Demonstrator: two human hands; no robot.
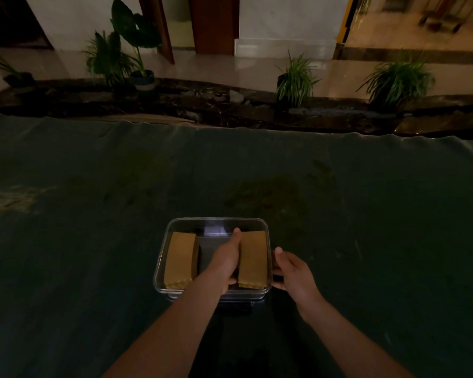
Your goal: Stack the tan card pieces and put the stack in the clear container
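A: Status of the clear container (pixel 268 236)?

B: It sits on the dark surface (pixel 93 241). One tan stack (pixel 179 259) lies at its left wall. The left hand (pixel 224 257) pinches the second stack (pixel 253 259) by the long edge, inside the container on the right.

A: Right hand (pixel 291 268)?

B: Its grip is loosely spread against the outer right wall. Brace there, lower the stack flat, then release.

Both forearms reach forward; left hand (pixel 225 257) curled with fingers closed, right hand (pixel 291 271) loosely open.

Tan card stacks (pixel 179 258); clear container (pixel 159 271) (dark-green cloth (pixel 93 214)).
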